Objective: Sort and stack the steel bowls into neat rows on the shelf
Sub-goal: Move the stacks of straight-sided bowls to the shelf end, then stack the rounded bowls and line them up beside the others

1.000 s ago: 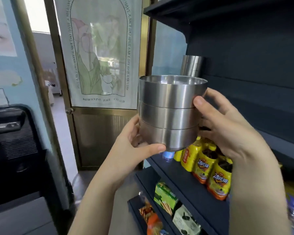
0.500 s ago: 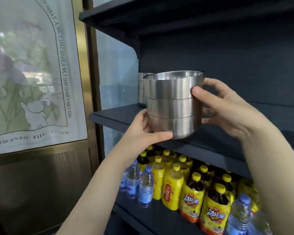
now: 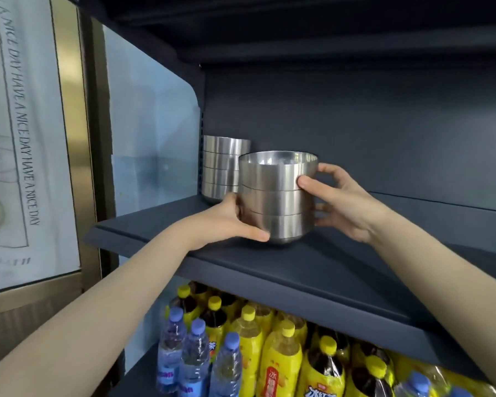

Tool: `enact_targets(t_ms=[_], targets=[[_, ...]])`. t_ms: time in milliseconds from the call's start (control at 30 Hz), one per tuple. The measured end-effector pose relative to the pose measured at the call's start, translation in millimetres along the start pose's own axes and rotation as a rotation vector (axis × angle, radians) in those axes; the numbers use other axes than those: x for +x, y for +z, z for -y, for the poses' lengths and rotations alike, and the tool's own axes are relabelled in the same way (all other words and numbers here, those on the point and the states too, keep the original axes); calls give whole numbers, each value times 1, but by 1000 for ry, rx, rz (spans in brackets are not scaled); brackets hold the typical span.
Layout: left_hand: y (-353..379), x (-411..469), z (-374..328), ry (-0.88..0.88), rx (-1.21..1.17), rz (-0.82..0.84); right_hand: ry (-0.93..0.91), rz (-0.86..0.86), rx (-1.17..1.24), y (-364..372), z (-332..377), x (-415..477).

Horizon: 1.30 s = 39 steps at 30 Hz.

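Stack of bowls (image 3: 278, 202), frame centre, base seemingly touching the shelf (image 3: 327, 270). Left hand (image 3: 229, 222) and right hand (image 3: 341, 202) grip its sides. Risks: an uneven release could tip it, and a hard push could knock the rear stack (image 3: 221, 167).

The stack of three nested brushed-steel bowls (image 3: 278, 202), held in the air in front of the unit a second ago, has come in over the dark blue shelf board (image 3: 327, 267). Its base is now down at the board's surface, just near and right of the taller stack of steel bowls (image 3: 221, 167) in the far left corner. The left hand (image 3: 226, 222) and right hand (image 3: 344, 202) came in with it.
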<state>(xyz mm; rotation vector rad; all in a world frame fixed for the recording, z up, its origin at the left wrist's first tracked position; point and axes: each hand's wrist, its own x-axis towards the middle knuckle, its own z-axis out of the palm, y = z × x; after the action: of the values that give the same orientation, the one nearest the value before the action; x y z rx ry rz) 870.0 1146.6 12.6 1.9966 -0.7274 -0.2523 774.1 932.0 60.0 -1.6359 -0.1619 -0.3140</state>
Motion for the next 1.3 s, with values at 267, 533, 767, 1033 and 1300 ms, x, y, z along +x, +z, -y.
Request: enact_targets(t_ms=[267,533,767,1033,1300], targets=[[-30,77,24,13,129,204,81,-174,-31,7,-24,44],[-37,132,39,19,174,266,281,-241,-307,-4,-13,87],[-27,171,57,131,103,258,265,-313,-276,-7,-25,112],[-20,205,74,232,43,306,244,-408,-407,-27,-43,111],[-18,205,76,263,50,314,239,-422,-440,-19,-43,107]])
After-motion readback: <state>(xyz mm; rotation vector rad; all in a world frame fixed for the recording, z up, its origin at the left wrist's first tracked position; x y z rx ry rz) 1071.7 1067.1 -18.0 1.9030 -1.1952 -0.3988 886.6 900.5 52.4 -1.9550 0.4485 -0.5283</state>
